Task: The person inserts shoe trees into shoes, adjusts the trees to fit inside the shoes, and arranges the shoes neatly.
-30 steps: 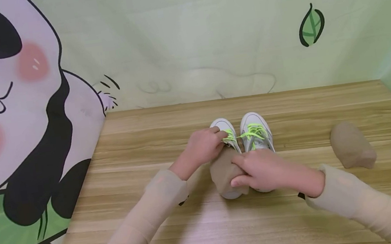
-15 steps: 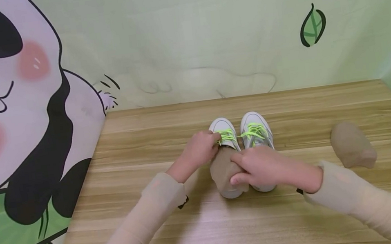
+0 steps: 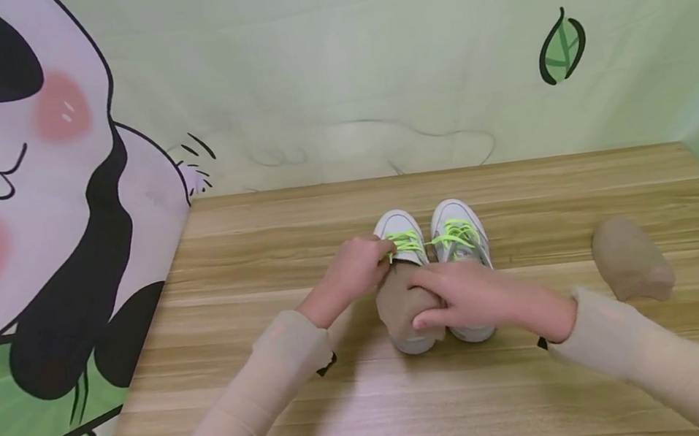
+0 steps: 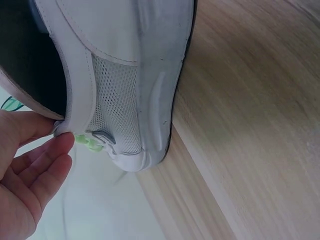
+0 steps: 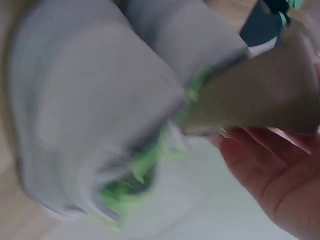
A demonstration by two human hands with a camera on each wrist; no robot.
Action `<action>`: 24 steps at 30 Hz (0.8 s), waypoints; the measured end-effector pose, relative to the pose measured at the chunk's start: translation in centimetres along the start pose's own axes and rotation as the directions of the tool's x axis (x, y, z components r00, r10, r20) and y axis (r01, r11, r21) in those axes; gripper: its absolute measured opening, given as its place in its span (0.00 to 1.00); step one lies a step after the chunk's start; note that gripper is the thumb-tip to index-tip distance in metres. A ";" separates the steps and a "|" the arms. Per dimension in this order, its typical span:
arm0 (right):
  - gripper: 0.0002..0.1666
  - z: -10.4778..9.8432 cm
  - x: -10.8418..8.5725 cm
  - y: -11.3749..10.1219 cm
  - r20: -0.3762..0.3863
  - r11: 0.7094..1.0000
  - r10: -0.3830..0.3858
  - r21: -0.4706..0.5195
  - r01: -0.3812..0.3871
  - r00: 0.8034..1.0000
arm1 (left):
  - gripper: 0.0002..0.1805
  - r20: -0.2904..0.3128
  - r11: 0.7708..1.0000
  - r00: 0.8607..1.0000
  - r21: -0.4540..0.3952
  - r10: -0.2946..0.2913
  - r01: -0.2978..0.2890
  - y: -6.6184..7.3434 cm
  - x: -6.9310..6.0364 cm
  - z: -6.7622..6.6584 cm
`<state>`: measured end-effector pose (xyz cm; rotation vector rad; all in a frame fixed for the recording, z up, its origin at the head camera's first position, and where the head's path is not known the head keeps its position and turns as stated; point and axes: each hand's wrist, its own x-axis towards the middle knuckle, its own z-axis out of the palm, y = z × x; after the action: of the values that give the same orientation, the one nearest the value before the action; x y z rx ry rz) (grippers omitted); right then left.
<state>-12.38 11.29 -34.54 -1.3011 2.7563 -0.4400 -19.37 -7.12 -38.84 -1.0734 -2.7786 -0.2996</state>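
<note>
Two white sneakers with neon-green laces stand side by side, toes away from me: the left sneaker (image 3: 396,222) and the right sneaker (image 3: 453,212). My left hand (image 3: 356,268) is at the lace end of the left sneaker. In the left wrist view its thumb and fingers pinch the upper edge of the opening, by the tongue. My right hand (image 3: 469,294) grips a brown, rounded shoe insert (image 3: 397,304) above the left sneaker's opening. The right wrist view, blurred, shows the insert (image 5: 255,92) tilted at a sneaker's opening; how deep it sits I cannot tell.
A second brown insert (image 3: 630,258) lies on the wood-grain surface (image 3: 262,259) to the right. Behind stands a pale green printed backdrop (image 3: 329,66). A panda print (image 3: 103,206) covers the left side.
My left hand has drawn back slightly from the laces, which now show more. My right hand and the insert have hardly moved.
</note>
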 end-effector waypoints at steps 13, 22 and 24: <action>0.28 3.2 -1.0 0.6 -0.075 0.974 -0.097 0.198 0.110 0.992 | 0.08 -0.009 1.000 1.000 -0.028 0.009 -0.010 0.0 -0.2 0.0; 0.25 1.8 -0.8 0.3 -0.046 0.985 -0.018 0.168 0.025 0.999 | 0.08 -0.005 1.000 1.000 -0.001 0.029 -0.029 0.0 -0.1 0.1; 0.24 1.4 -0.7 0.3 -0.030 0.987 -0.018 0.158 0.023 0.999 | 0.07 0.014 1.000 1.000 0.012 0.028 -0.028 0.1 0.0 0.0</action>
<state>-11.93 11.69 -36.01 -1.2960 2.6682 -0.6696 -19.34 -7.03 -38.83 -1.1153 -2.7716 -0.2730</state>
